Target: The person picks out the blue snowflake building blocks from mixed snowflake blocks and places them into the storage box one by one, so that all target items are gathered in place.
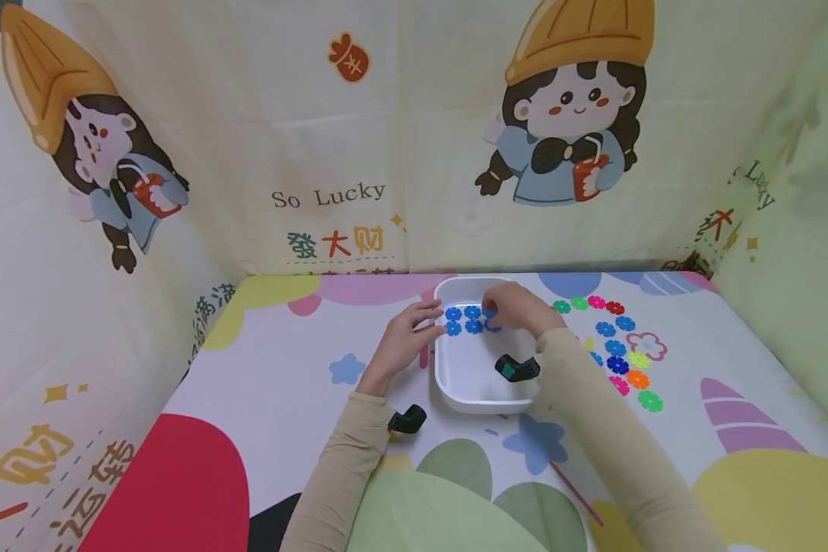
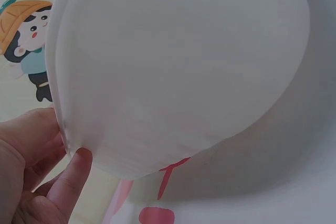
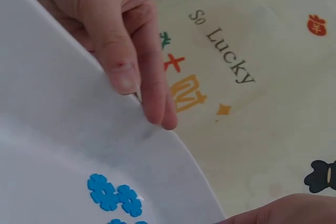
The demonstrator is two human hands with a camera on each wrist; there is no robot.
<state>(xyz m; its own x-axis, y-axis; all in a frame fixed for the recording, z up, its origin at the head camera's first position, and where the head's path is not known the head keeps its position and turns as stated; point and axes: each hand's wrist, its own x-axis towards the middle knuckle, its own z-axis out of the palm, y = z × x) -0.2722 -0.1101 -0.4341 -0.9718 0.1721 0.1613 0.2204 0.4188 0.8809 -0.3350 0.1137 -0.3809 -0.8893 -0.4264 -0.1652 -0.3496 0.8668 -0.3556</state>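
1. The work in hand centres on a white tray set on the worktop, with blue discs laid inside it toward the far end, in two short rows.
2. Done, as far as the head view shows: four of those discs lie in full sight at the left of the rows, and two more show in part beside the right hand. Every disc visible in the tray is blue.
3. The left hand is at the tray's left rim, its fingers lightly bent and holding the edge, with one fingertip against the outer wall.
4. The right hand reaches over the tray's far part, thumb and fingers bent close together with only a narrow gap. The fingertips are partly hidden, so I cannot tell whether they have hold of a disc or merely sit by the rim.
5. Not in the tray: a loose scatter right of it, partly behind the right sleeve, with loose blue discs, a dark blue disc, a red disc, an orange disc, and green, pink and yellow ones.
6. My judgement: the work is partway along. The third column looks the least settled, and several blue discs remain outside; the other colours seem untouched.
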